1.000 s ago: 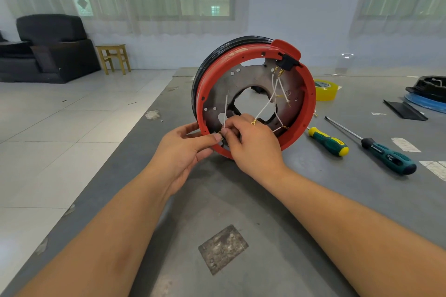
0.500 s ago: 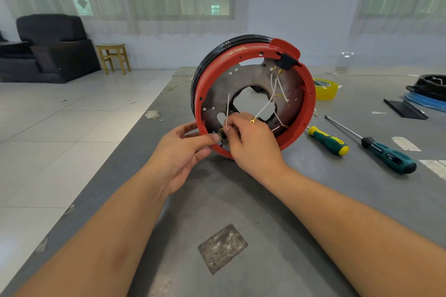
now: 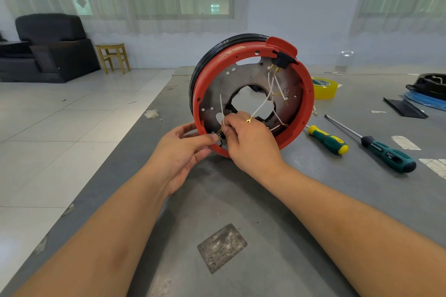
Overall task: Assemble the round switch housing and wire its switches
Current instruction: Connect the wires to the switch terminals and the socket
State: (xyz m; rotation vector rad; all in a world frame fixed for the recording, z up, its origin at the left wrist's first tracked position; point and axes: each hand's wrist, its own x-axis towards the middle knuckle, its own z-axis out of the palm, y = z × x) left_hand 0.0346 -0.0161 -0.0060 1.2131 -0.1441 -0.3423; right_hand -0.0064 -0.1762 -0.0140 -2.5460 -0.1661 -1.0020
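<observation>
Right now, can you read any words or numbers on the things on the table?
None can be read.
Round yellow tape roll: green-and-white label, too blurred.
Long dark-green-handled screwdriver: white brand print, too small.
Red-rimmed round switch housing: no writing shows.

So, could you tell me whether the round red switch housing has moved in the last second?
Barely: the round red switch housing shifted very slightly left, widening its gap to the yellow tape roll, which held its place.
</observation>
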